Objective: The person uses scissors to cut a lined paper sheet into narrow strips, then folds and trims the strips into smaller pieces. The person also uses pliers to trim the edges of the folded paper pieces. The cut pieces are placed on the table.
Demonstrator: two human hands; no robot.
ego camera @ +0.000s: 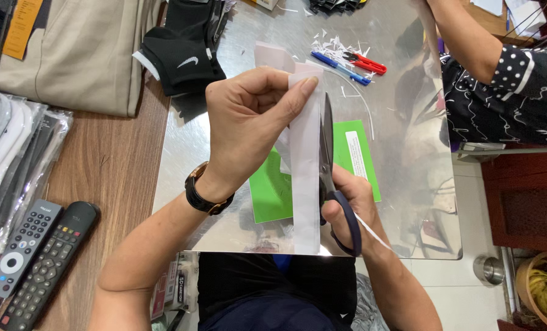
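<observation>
Shiny metal worktop [408,184] fills the middle of the head view, reflective, set against a brown wooden top [114,159] on the left; tiled floor visible at lower right.

Left hand [249,122]: fingers curled, thumb and forefinger pinching the upper end of a long white paper strip [306,184]; strip held upright above the worktop, running from the fingertips down toward the near edge; watch [203,193] with dark strap on the wrist.

Right hand [347,205]: closed through the dark blue handles of the scissors [327,153]; blades point away from the body, lying along the right edge of the strip, touching it; a thin white offcut [371,230] trails from the handle toward the right.

Green sheet [273,190] lies flat on the worktop under the strip, showing on both sides of it; a white label on its right part.

Farther back on the worktop: blue pen [341,68], small red cutter [367,62] just beside it, white paper scraps [334,44] near both; thin curved white sliver [359,92] to the right of the blades.

Left side: black socks [184,58] at the worktop's far-left corner; beige cloth [77,55] beyond; two remotes [40,257] side by side on the wood; packets in clear wrap [10,153] at the far left.

Upper right: another person's arm in a dotted black sleeve [518,67].
</observation>
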